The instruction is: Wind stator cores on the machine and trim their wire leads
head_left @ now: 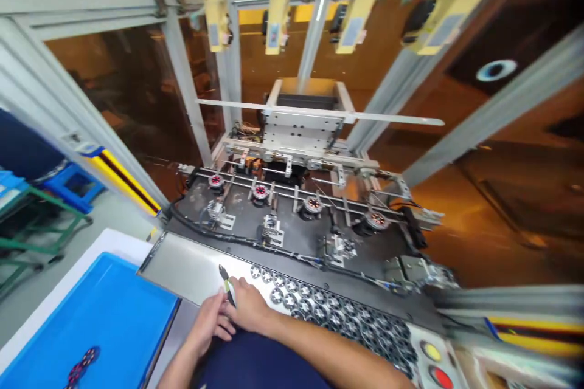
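My right hand [249,307] grips a thin dark tweezer-like tool [226,282] whose tip points up and left over a metal plate [182,267]. Beside it, my left hand [207,325] has its fingers curled against the right hand and the tool's lower end. Just right of the hands lies a dark tray [387,334] filled with several small round stator-like parts [319,304]. Behind it, a machine bed [296,228] carries several round parts with red and copper centres [260,191] on fixtures.
A blue tray [114,322] sits at the lower left with a few dark round parts [82,368] on it. Yellow and red buttons [433,361] are at the lower right. An aluminium frame with amber panels [137,103] encloses the machine.
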{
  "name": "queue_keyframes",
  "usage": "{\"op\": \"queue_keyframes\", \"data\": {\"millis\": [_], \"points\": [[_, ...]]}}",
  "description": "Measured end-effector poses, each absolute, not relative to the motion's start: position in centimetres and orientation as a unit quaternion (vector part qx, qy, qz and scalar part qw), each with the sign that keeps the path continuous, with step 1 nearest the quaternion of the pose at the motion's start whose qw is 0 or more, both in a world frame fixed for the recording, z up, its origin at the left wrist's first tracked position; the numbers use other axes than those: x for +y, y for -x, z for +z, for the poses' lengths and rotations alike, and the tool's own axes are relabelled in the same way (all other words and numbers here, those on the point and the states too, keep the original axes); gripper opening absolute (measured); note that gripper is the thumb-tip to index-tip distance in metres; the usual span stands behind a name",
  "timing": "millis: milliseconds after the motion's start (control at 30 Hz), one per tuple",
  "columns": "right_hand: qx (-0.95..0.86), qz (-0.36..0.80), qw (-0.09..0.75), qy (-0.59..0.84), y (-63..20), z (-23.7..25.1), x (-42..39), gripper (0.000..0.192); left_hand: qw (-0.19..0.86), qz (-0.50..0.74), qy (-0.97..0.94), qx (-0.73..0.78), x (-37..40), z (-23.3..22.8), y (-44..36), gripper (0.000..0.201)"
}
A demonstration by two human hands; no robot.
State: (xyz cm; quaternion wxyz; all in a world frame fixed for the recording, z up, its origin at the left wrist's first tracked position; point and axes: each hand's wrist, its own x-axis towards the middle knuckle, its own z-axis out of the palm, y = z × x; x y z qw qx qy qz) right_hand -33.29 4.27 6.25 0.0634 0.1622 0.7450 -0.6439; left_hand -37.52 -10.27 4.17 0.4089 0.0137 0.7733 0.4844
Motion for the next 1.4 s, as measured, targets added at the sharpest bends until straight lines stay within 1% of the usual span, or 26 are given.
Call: {"op": "queue_keyframes", "data": {"millis": [100,167,267,367,467,500,567,600,633,733,833,967,1167,1400], "points": [[0.837,-0.509,0.116,-0.162,33.8,5.4,2.8,0.056,0.4,0.491,-0.027,0.774,-11.1,3.9,37.2,0.066],[0.875,-0.436,0.147,-0.153,33.6,5.2,2.3,0.064,0.384,0.486,-0.043,0.784,-11.3,3.5,37.2,0.059],[0.91,-0.353,0.178,-0.127,32.9,5.6,2.1,0.066,0.353,0.472,-0.06,0.806,-11.3,3.0,37.5,0.049],[0.932,-0.303,0.18,-0.082,31.9,7.8,3.8,0.061,0.321,0.449,-0.08,0.83,-11.7,3.8,38.4,0.051],[0.953,-0.278,0.122,-0.011,32.6,12.0,9.2,0.043,0.25,0.412,-0.11,0.869,-12.8,6.9,41.9,0.053],[0.966,-0.25,0.063,0.036,33.5,13.6,11.7,0.038,0.216,0.397,-0.123,0.884,-13.0,8.4,43.9,0.052],[0.985,-0.151,-0.035,0.075,36.6,16.4,17.0,0.035,0.141,0.361,-0.155,0.909,-12.5,11.6,48.9,0.047],[0.991,-0.091,-0.048,0.081,38.5,17.3,19.5,0.035,0.113,0.343,-0.18,0.915,-11.7,13.1,51.7,0.045],[0.993,-0.075,-0.049,0.083,40.6,17.9,21.7,0.036,0.094,0.327,-0.211,0.916,-10.4,14.3,54.5,0.043],[0.993,-0.059,-0.029,0.096,46.2,17.2,26.1,0.043,0.058,0.274,-0.292,0.915,-5.4,16.2,61.7,0.038],[0.993,-0.059,0.0,0.105,49.2,14.5,27.3,0.042,0.036,0.203,-0.362,0.909,-0.8,15.8,65.8,0.037],[0.993,-0.063,0.02,0.097,49.8,11.6,27.5,0.036,0.031,0.118,-0.433,0.893,1.8,14.5,67.8,0.038],[0.992,-0.078,0.032,0.097,50.1,10.1,28.1,0.026,0.058,0.033,-0.458,0.887,2.7,13.4,69.3,0.038],[0.99,-0.096,0.034,0.099,51.0,9.3,28.1,0.028,0.138,-0.017,-0.459,0.878,4.0,13.2,71.7,0.035]]}}
